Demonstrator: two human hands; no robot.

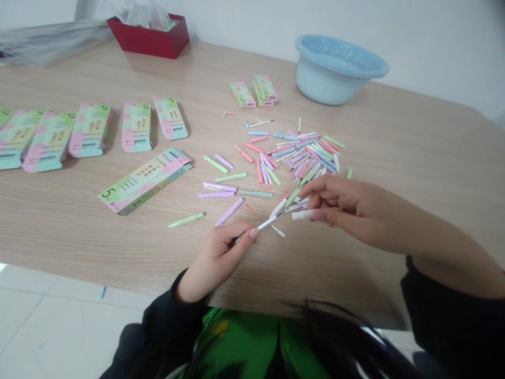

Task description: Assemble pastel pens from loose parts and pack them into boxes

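Observation:
My left hand (221, 252) pinches the lower end of a thin white pen part (270, 218) just above the near edge of the wooden table (79, 226). My right hand (339, 202) is closed on another white piece (302, 214) and a few more thin parts, close to the first one's tip. A pile of pastel pen barrels and caps (305, 152) lies just beyond my right hand. Loose purple and green barrels (221, 189) lie left of it.
Pastel packets: one long box (145, 181) lies near the middle, several flat ones (90, 129) in a row at left, small ones (254, 92) further back. A light blue basin (339, 68) and a red tray (150, 34) stand at the far edge by the wall.

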